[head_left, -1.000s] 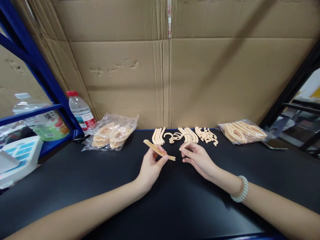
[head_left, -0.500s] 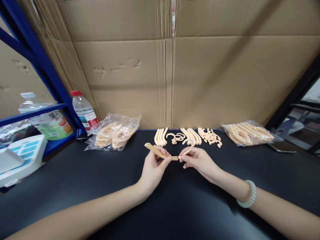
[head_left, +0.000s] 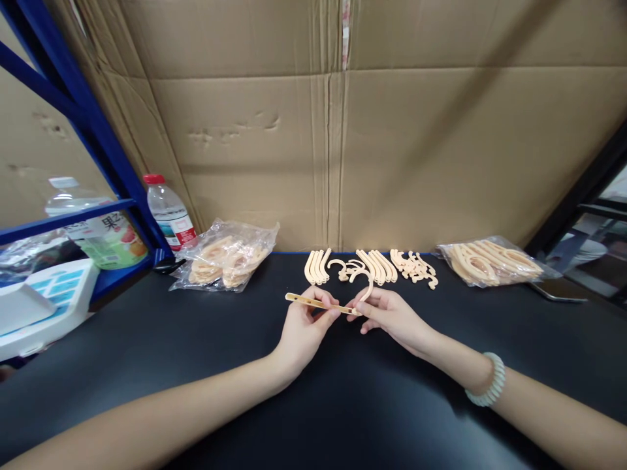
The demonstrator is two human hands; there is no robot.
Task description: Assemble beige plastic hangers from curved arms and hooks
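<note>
Your left hand (head_left: 304, 324) pinches the flat peach strip (head_left: 318, 303) level, its free end toward 9 o'clock. Your right hand (head_left: 392, 313) pinches a curved hook piece (head_left: 366, 289) w/ its end at the strip's tip, both just above the black table (head_left: 147, 339). Loose pcs (head_left: 372, 266) wait at 12, sorted by shape; bags (head_left: 226, 261) at 10 & 2.

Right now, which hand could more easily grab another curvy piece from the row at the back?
Probably the right hand: it sits just in front of the row of loose curved pieces. The left hand grips the straight strip and is farther back.
</note>
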